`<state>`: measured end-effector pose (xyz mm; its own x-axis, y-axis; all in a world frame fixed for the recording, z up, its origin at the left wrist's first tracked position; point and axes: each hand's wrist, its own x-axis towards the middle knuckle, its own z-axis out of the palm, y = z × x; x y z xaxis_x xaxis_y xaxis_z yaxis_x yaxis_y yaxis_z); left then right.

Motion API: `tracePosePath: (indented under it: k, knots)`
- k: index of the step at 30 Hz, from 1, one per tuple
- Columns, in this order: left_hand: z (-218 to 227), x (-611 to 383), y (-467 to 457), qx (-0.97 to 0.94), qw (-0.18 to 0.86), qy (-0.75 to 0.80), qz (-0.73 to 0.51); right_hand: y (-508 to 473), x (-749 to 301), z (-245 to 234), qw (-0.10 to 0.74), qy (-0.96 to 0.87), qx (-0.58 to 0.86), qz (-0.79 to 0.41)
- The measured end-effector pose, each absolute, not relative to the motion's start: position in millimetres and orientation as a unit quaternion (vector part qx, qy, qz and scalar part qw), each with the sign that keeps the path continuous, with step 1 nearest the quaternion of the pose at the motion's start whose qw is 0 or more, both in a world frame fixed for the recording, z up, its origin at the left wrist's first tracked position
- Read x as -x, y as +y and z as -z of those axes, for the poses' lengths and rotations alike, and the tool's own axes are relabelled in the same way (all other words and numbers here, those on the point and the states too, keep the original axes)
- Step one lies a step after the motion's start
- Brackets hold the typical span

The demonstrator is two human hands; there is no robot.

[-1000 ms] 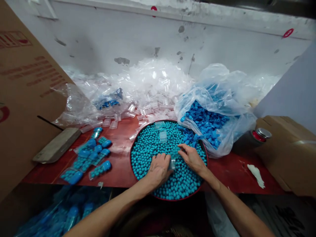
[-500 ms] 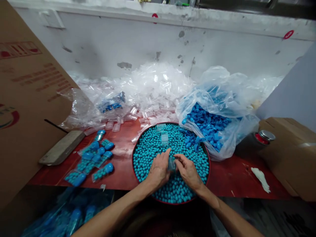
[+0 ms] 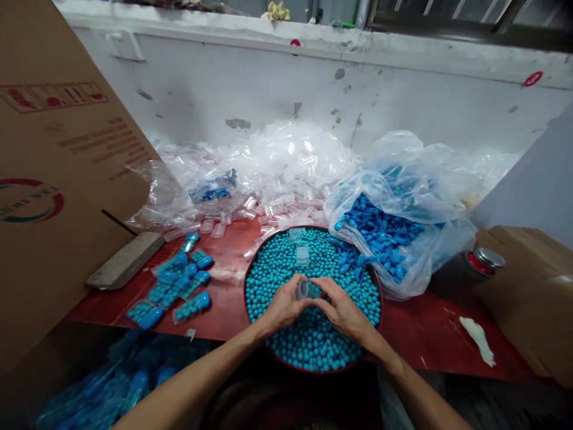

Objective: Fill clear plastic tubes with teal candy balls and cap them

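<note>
A small clear plastic container [image 3: 308, 289] is held between both hands, its round open end turned left. My left hand [image 3: 282, 306] is closed at that open end, and my right hand [image 3: 344, 306] grips the other end with thumb and fingers. Teal shows through the wall near the right fingers; whether that is beads inside or behind, I cannot tell. Just below the hands is a round red-rimmed tub [image 3: 246, 292] full of teal beads [image 3: 273, 266]. Another clear container [image 3: 302, 255] lies on the beads ahead of the hands. Loose blue caps [image 3: 351, 258] rest at the tub's right rear.
Filled, blue-capped containers [image 3: 174, 283] lie left on the red table [image 3: 228, 310]. Behind is a heap of clear containers [image 3: 290, 161]. A plastic bag [image 3: 403, 286] of blue caps stands right of the tub. Cardboard boxes [image 3: 80, 167] flank both sides; a grey block [image 3: 125, 263] lies left.
Both hands have come together on the clear container and raised it slightly, its open end now showing. The whole view has shifted a little with the head.
</note>
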<state>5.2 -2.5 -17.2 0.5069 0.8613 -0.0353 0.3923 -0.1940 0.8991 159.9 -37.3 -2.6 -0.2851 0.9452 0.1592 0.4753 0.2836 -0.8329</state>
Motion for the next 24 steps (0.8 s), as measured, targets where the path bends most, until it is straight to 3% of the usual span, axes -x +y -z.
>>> tracePosePath:
  k: [7,10,14,16,21,24]
  knots:
    - [8,-3,0,-0.633,0.626,0.346,-0.296,-30,-164,0,0.338,-0.675,0.508,-0.416]
    - [9,-4,0,-0.645,0.594,0.371,-0.305,-35,-163,-3,0.337,-0.714,0.535,-0.302]
    - [11,-6,-1,-0.684,0.565,0.351,-0.298,-42,-160,-15,0.265,-0.816,0.494,-0.145]
    - [11,-7,-2,-0.683,0.583,0.329,-0.293,-41,-160,-21,0.248,-0.848,0.445,-0.146]
    - [8,-5,-6,-0.682,0.576,0.355,-0.278,-33,-164,-24,0.333,-0.815,0.437,-0.186]
    - [7,-6,-7,-0.668,0.594,0.360,-0.268,-29,-164,-19,0.338,-0.798,0.444,-0.229]
